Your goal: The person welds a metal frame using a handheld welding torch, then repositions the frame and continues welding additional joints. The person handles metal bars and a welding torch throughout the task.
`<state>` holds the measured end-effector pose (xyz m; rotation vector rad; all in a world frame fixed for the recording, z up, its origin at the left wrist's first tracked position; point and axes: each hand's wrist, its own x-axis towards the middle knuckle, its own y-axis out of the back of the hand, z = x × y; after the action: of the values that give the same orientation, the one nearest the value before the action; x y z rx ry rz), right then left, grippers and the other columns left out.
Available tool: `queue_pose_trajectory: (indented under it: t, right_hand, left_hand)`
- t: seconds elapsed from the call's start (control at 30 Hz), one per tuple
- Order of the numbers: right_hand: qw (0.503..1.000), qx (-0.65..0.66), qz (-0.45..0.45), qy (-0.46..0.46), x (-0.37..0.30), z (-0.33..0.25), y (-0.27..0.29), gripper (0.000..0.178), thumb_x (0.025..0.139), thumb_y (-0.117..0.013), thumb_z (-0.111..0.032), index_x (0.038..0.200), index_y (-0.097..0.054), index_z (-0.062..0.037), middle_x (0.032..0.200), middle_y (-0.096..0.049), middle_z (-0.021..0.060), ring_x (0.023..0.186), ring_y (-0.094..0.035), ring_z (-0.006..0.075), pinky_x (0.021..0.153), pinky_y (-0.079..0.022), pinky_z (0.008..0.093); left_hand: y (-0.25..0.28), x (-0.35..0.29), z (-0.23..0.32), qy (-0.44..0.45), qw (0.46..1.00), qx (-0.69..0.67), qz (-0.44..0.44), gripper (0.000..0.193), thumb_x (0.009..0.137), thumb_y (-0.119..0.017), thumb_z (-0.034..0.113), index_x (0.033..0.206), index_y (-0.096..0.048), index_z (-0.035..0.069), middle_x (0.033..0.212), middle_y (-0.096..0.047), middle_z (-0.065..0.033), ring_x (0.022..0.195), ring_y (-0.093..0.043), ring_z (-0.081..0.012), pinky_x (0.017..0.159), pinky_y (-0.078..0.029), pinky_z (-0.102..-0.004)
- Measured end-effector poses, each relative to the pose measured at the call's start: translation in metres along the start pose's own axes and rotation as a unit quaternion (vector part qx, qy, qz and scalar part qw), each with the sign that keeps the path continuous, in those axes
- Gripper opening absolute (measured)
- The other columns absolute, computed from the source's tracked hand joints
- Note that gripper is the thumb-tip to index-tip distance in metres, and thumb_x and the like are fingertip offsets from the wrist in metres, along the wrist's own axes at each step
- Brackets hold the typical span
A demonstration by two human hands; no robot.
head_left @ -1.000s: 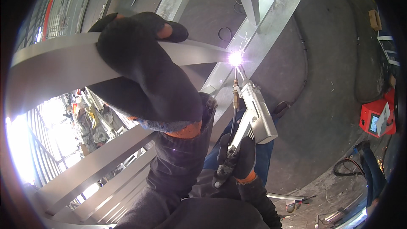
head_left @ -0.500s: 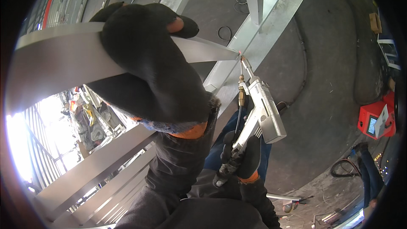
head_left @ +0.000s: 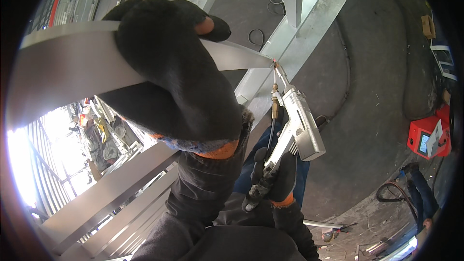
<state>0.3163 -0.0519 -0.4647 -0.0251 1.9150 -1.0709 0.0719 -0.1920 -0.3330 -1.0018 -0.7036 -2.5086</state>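
My left hand (head_left: 162,50), in a dark glove with a fingertip showing, is wrapped over a flat grey metal slat (head_left: 63,67). The slat's tapering far end meets a galvanized steel beam (head_left: 302,43). In my right hand (head_left: 282,179), gloved in black with an orange cuff, is the handle of a silver welding gun (head_left: 302,121). Its nozzle points away from me, with the tip at the joint between slat and beam. A small reddish glow shows there. A brass-fitted wire feed tube (head_left: 275,106) runs along the gun's left side.
More parallel slats (head_left: 111,183) lie at the lower left. An upright post (head_left: 290,0) rises from the beam. Dark cables (head_left: 347,67) trail over the floor. To the right stand a red machine with a screen (head_left: 420,137) and another person's legs (head_left: 420,193).
My left hand and the slat have shifted very slightly. The welding gun stays almost in place, its tip still at the joint.
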Motion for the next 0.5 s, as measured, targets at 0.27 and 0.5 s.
queue_pose_trajectory:
  t: [0.27,0.5]
  right_hand:
    - [0.999,0.027,0.0,-0.02,0.003,-0.004,-0.003,0.079,0.101,-0.041,-0.069,0.118,-0.063,0.0051,0.07,-0.064,0.011,0.056,-0.059,0.0199,0.052,-0.049,0.0297]
    - [0.999,0.042,-0.014,0.014,0.003,-0.01,-0.012,0.054,0.109,-0.038,-0.045,0.112,-0.064,0.002,0.073,-0.065,0.0097,0.053,-0.059,0.0136,0.049,-0.047,0.0254]
  left_hand:
    - [-0.002,0.0,0.007,0.04,0.999,0.031,0.006,0.023,0.11,-0.05,0.021,0.117,-0.055,0.0,0.084,-0.067,-0.0147,0.07,-0.068,-0.0233,0.062,-0.06,-0.0349]
    - [-0.004,0.0,0.002,0.021,1.0,0.009,0.016,0.025,0.11,-0.049,0.023,0.117,-0.054,-0.001,0.083,-0.067,-0.0138,0.067,-0.067,-0.0223,0.065,-0.058,-0.0334]
